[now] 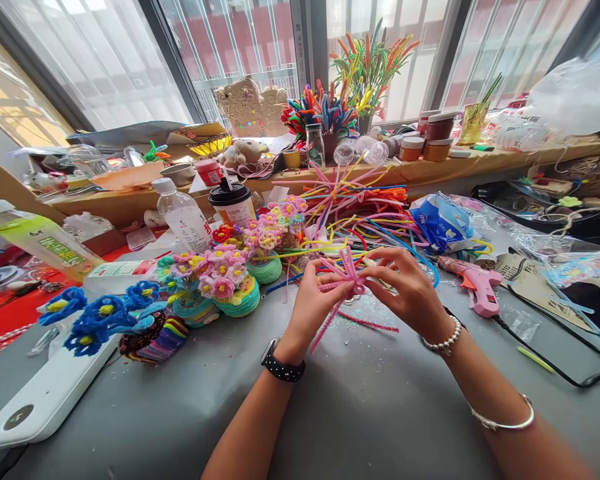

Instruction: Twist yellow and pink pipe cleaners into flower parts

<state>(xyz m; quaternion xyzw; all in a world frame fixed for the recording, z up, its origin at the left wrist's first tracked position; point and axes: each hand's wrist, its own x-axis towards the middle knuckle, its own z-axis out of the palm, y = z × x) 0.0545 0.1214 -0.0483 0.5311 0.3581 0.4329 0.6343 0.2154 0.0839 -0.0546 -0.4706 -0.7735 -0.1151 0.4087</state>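
Pink pipe cleaners, gathered at a centre with ends sticking out upward and to the left, are held above the grey table between both hands. My left hand pinches the bundle from the left, thumb along its lower side; one pink length hangs down below it. My right hand grips it from the right, with fingertips at a small loop near the centre. On the table under the hands lies a dark red pipe cleaner among scattered glitter.
Pipe-cleaner flower pots and blue flowers stand left. Behind lies a pile of loose pipe cleaners. A pink glue gun with a black cord rests right, near a blue packet. Bottles and a lidded cup stand back left.
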